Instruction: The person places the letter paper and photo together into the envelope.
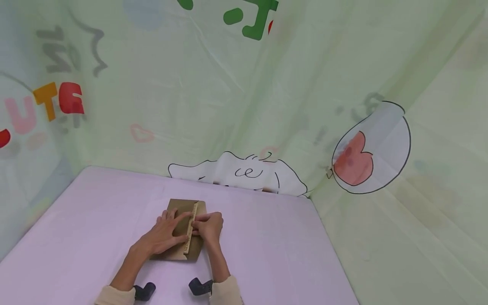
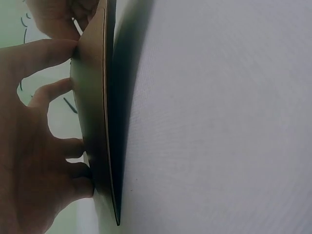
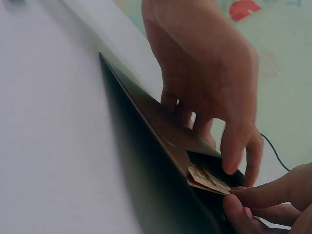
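A flat brown envelope-like paper piece (image 1: pixel 183 206) lies on the table, a narrow pale strip with dark printed marks (image 1: pixel 188 245) running along its right part. My left hand (image 1: pixel 164 235) rests across it, fingers spread, thumb and index finger by the strip. From the right, my right hand (image 1: pixel 210 228) pinches the strip's edge between thumb and finger. The right wrist view shows the strip (image 3: pixel 207 179) raised at a fold, its end at the right fingertips (image 3: pixel 239 195). In the left wrist view, the brown paper (image 2: pixel 92 102) appears edge-on, its edge slightly off the table.
A pale lilac cloth covers the table (image 1: pixel 267 245). Printed curtains (image 1: pixel 183 93) with letters, hearts and line drawings hang at the back and both sides. Black wrist devices (image 1: pixel 145 292) sit near the sleeves.
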`<state>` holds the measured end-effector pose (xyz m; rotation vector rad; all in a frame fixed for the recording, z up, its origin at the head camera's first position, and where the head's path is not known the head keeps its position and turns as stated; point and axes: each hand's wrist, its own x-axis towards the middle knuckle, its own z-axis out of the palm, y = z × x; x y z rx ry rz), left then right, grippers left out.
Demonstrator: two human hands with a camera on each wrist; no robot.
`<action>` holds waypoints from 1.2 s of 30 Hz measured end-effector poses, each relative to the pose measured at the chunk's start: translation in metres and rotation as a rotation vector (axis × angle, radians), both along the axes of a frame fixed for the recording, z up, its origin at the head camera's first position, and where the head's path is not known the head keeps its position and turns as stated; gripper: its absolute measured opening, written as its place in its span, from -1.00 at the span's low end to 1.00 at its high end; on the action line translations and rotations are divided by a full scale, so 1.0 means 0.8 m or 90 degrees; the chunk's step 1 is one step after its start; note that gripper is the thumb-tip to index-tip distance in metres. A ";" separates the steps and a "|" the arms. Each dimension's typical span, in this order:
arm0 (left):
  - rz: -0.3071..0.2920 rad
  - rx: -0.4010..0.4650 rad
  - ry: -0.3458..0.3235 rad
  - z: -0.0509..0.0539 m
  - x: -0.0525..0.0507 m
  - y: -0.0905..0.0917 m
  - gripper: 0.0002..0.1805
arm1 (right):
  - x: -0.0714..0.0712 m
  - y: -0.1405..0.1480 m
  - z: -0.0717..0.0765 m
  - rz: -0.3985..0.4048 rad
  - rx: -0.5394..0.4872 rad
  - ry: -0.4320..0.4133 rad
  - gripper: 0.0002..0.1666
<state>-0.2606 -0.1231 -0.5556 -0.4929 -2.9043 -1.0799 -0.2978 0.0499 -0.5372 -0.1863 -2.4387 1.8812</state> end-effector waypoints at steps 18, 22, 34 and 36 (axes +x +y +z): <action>-0.021 -0.006 0.000 0.002 -0.003 0.016 -0.19 | -0.009 0.019 -0.040 -0.054 0.155 0.139 -0.88; -0.029 -0.021 0.011 0.006 -0.006 0.019 -0.18 | -0.011 0.042 -0.027 -0.100 0.174 0.122 -0.91; 0.013 -0.054 0.078 -0.002 -0.005 -0.005 -0.14 | -0.021 0.110 0.031 -0.176 0.167 0.087 -0.82; 0.017 -0.053 0.080 -0.004 -0.001 -0.008 -0.13 | -0.021 0.120 0.033 -0.188 0.193 0.086 -0.81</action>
